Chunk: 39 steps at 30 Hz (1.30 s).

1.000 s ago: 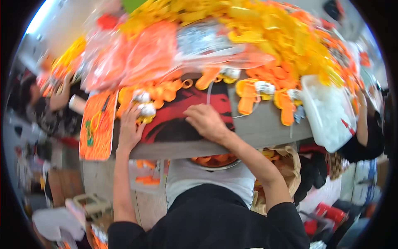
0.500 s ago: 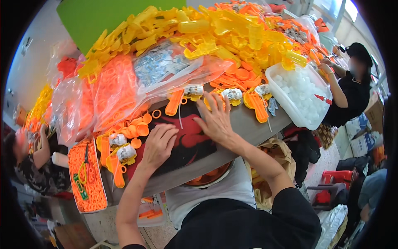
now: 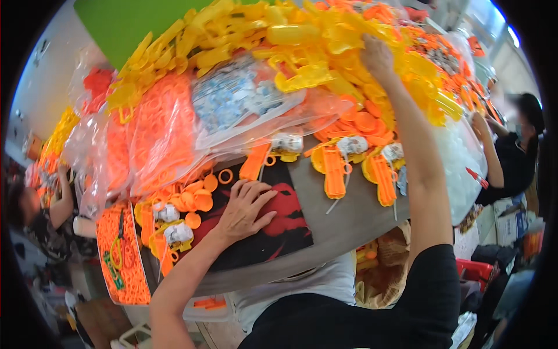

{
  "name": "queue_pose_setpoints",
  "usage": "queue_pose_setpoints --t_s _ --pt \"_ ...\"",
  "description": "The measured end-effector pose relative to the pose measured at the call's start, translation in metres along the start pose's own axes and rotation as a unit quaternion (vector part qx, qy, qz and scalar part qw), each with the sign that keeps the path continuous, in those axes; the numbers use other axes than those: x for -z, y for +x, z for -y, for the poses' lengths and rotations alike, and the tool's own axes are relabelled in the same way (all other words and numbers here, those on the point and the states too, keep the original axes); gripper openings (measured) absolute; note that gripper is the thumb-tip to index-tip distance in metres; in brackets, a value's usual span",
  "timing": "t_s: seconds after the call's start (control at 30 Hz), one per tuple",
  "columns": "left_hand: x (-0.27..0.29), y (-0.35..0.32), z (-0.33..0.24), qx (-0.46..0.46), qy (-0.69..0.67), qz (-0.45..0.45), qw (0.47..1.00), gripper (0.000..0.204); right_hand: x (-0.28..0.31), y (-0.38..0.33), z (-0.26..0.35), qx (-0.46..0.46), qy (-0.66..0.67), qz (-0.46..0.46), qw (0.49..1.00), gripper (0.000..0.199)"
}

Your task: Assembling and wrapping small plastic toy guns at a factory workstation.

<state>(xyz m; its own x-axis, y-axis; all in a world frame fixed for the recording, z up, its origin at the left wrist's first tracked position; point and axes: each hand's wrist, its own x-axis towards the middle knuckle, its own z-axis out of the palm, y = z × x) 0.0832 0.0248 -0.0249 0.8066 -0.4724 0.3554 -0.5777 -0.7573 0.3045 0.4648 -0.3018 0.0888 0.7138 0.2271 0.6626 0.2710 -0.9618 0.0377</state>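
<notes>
My left hand [image 3: 244, 213] lies with its fingers spread on a black mat with a red pattern [image 3: 290, 230] on the grey table. My right hand [image 3: 378, 58] reaches far out over a heap of yellow translucent plastic shells [image 3: 296, 36]. Its fingertips dip into the heap and are hidden, so a grip cannot be made out. Beyond the mat sits an orange-and-yellow plastic assembly [image 3: 254, 161] with a silvery-white cylinder. To its right are another such assembly [image 3: 334, 174] and a third [image 3: 381, 181], each trailing a thin pale strip. More assemblies [image 3: 177, 234] lie left of the mat.
At left stands a tray of orange rings [image 3: 131, 285] with yellow-handled scissors [image 3: 116, 256] on top. Clear bags of orange parts [image 3: 163, 128] and bluish pieces [image 3: 229, 93] lie behind. A white tub [image 3: 456, 163] is at right, a paper bag [image 3: 392, 262] below. People work at both sides.
My right hand has left the mat area and stretched away into the yellow heap. My left hand has shifted slightly right and flattened on the mat. Two right-hand assemblies appear nearer and turned.
</notes>
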Motion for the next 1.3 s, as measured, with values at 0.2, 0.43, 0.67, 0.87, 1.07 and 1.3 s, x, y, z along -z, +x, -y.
queue_pose_setpoints --t_s 0.2,0.43,0.67,0.87,1.07,1.3 --pt "-0.008 0.000 0.008 -0.013 -0.011 -0.017 1.000 0.045 -0.071 0.055 -0.110 0.098 0.125 0.062 0.985 0.028" --pt "-0.018 -0.001 0.016 -0.017 -0.027 -0.068 0.997 0.037 -0.028 0.068 -0.084 -0.152 0.521 -0.009 0.840 0.041" --pt "-0.014 -0.023 -0.006 -0.120 0.097 -0.156 0.976 0.024 0.137 -0.137 0.201 0.143 0.470 0.188 0.850 0.042" --pt "-0.021 -0.103 -0.152 -0.167 -0.059 -0.236 0.956 0.023 0.167 -0.283 0.277 0.328 0.384 0.160 0.848 0.027" --pt "-0.042 -0.250 -0.167 0.197 -0.025 -0.373 0.906 0.016 0.135 -0.320 0.322 0.296 0.362 0.025 0.883 0.035" --pt "-0.125 -0.481 -0.051 0.645 0.098 -0.393 0.648 0.027 0.125 -0.331 0.308 0.251 0.380 -0.026 0.890 0.027"
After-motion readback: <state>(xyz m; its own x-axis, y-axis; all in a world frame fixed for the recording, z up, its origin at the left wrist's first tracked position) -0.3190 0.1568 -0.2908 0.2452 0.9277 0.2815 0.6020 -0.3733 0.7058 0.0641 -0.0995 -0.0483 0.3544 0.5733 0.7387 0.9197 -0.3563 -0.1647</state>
